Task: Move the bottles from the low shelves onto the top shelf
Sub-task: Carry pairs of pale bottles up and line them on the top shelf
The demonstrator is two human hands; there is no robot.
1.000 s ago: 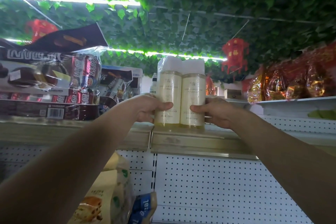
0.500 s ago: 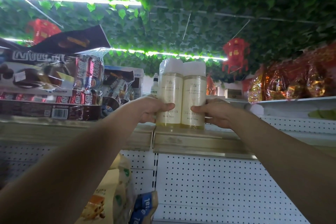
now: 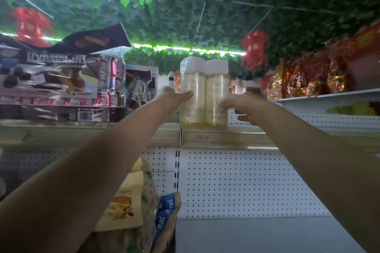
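Nearest the camera, two bare forearms are reaching up from the lower corners, passing over a tan paper-fronted bread bag (image 3: 121,201) and a blue snack packet (image 3: 165,209) sitting on a low shelf in front of the white pegboard back panel (image 3: 242,183). Further up, the left hand (image 3: 174,98) is wrapping its fingers (image 3: 186,95) around the left pale yellow shrink-wrapped bottle with a white cap (image 3: 192,92), thumb lying across its front. The right hand (image 3: 244,103) is curling against the side of the matching right pale yellow bottle (image 3: 217,94); I cannot tell whether it is gripping or only steadying. Both bottles are standing upright, touching each other, right at the front edge of the beige top shelf (image 3: 224,135). Beyond them, dark chocolate-snack boxes (image 3: 61,88) and red foil bags (image 3: 308,80) are crowding the shelf. Being so close to the lip, the pair could tip forward if either hand is pulling away carelessly or dragging the plastic wrap.
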